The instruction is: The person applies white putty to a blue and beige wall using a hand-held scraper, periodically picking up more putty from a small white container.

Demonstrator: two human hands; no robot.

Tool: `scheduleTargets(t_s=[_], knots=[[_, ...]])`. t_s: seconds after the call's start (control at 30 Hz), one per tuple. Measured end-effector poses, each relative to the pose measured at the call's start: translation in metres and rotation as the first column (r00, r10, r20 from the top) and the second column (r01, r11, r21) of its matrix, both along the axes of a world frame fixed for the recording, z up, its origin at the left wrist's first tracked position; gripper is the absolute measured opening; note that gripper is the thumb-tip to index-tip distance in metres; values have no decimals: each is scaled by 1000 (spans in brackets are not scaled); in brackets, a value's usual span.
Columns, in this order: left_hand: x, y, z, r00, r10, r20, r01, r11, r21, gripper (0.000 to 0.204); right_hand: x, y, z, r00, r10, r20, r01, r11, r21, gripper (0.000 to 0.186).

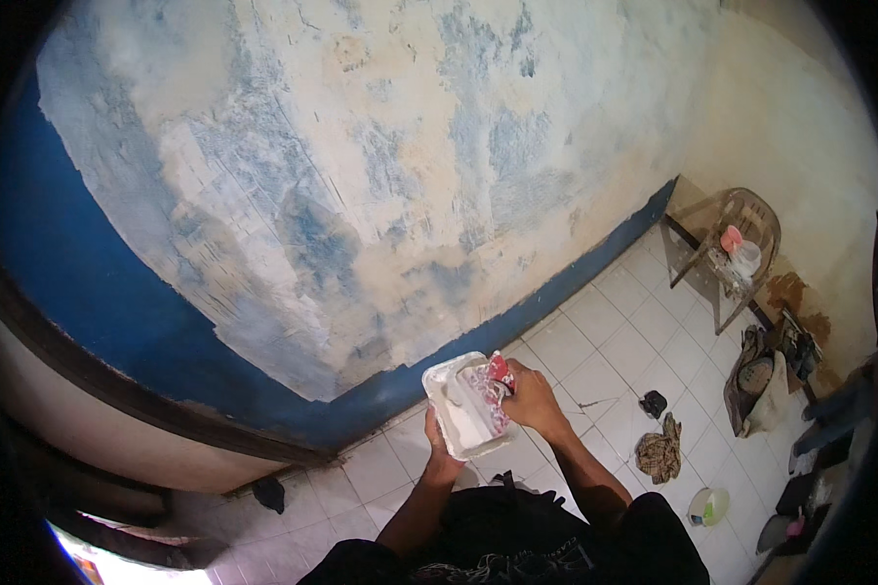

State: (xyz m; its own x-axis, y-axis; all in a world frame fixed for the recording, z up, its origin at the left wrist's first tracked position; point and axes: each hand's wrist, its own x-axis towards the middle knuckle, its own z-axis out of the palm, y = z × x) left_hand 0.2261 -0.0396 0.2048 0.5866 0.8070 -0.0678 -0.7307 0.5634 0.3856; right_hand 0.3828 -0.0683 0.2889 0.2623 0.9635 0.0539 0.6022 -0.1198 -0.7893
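Observation:
My left hand (441, 446) grips the near left side of a white rectangular tub (431, 384), its fingers partly hidden beneath. White paste (470, 427) lies inside the tub. Over the tub's right side, my right hand (531, 398) is closed on a red scraper (498, 369) smeared with white. The scraper's flat part slants across the tub, touching or just above the paste; I cannot tell which. Ahead stands a wall (361, 185) with patchy white and blue paint.
A blue band (351, 400) runs along the wall's foot above white floor tiles (595, 322). At the right stands a chair (751, 219) with containers on it. A crumpled cloth (659, 450), a small black object (653, 403), a pale bowl (707, 507) and a sack (766, 400) lie on the floor.

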Motion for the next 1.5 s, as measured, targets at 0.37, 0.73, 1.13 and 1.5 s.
scheduleTargets(t_s=[0.37, 0.73, 1.13, 1.5], knots=[[-5, 24, -6, 1000, 4, -10, -4, 999, -32, 75, -10, 22, -11, 994, -10, -108, 30, 983, 182, 33], [-23, 34, 7, 1000, -18, 1, 18, 998, -55, 76, -34, 32, -1, 996, -93, 14, 92, 994, 64, 36], [-38, 48, 3, 1000, 21, -21, -23, 994, -108, 68, -61, 53, -7, 996, -59, 60, 56, 998, 42, 38], [-47, 64, -2, 999, 42, -5, -43, 990, -138, 71, -63, 65, 0, 997, -74, -10, 74, 993, 92, 30]])
